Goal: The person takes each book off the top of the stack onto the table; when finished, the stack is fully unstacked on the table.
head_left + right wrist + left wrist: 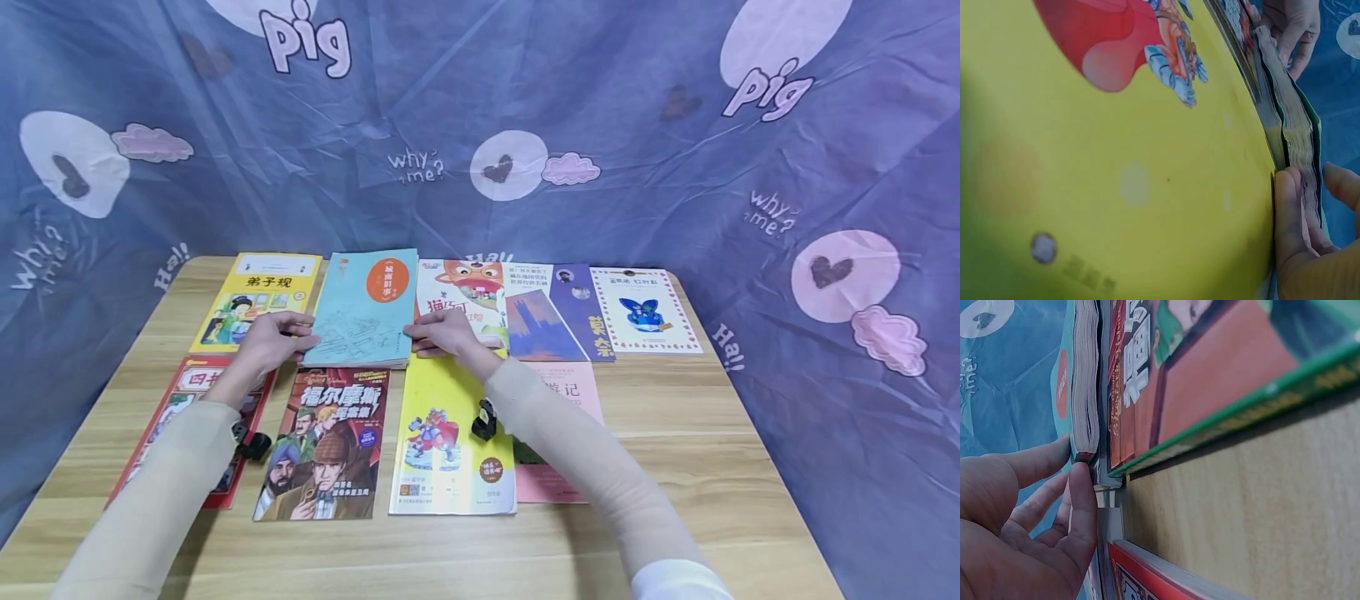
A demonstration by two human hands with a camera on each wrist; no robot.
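A turquoise paperback book (348,304) with an orange oval on its cover lies in the back row. At its near left corner my left hand (268,340) pinches it, thumb on the cover and fingers against the lower side; the left wrist view shows its page block (1085,375) close up. My right hand (452,335) grips the near right corner between thumb and fingers, and its fingers (1288,212) reach below the pages in the right wrist view. Underneath the book, in both wrist views, is another book, mostly hidden.
Left of it lie a yellow book (279,271) and a red book (156,425). In front are a detective book (330,467) and a yellow book (457,375). Rightward are a cat book (442,287), a painting book (536,321), a purple book (577,304), a pink book (555,492) and a white book (675,321).
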